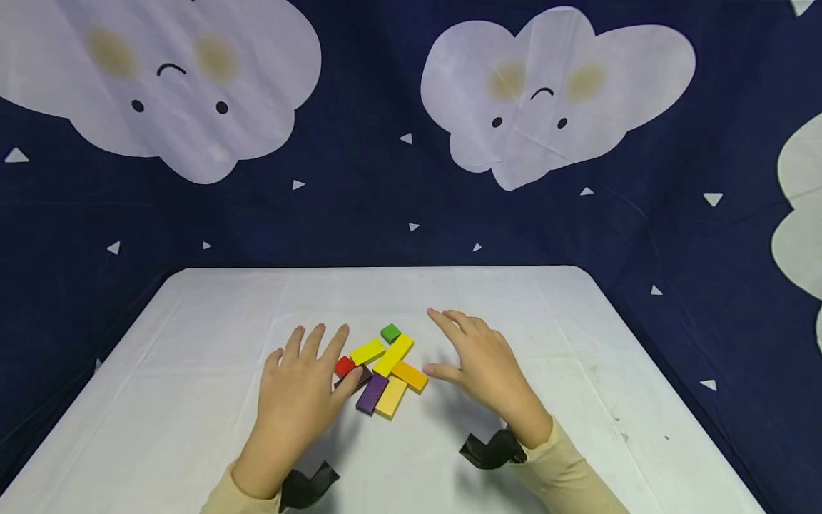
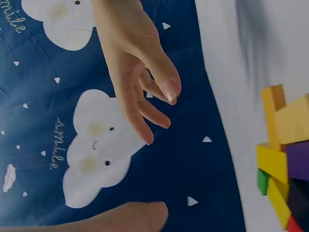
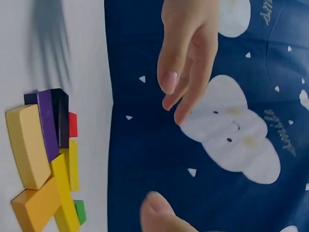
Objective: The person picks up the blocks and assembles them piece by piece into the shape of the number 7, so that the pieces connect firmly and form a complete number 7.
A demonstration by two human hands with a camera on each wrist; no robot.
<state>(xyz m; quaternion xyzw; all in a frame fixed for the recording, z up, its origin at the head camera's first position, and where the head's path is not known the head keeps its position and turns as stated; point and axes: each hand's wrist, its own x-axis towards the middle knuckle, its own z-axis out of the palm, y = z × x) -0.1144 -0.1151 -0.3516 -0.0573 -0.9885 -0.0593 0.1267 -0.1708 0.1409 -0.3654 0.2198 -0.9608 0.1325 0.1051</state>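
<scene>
Head view, left hand (image 1: pixel 297 389) and right hand (image 1: pixel 486 363) spread, holding nothing, purple block (image 1: pixel 372 394) between, long axis near-left to far-right, orange block (image 1: pixel 409 376) far-left to near-right

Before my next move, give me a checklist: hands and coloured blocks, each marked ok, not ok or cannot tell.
1. Bare left hand free: ok, gripping nothing.
2. Bare right hand free: ok, gripping nothing.
3. Dark, rectangular, wood-look block unobstructed in the head view: not ok, the left thumb overlaps it.
4. Orange, rectangular, wood-look block clear of neighbours: not ok, the long bright-yellow, rectangular, wood-look block crowds one end.
5. Small green, cube-like, wood-look block separate from the long bright-yellow one: cannot tell.
6. Cluster away from the white, round-cornered table's edges: ok.
</scene>
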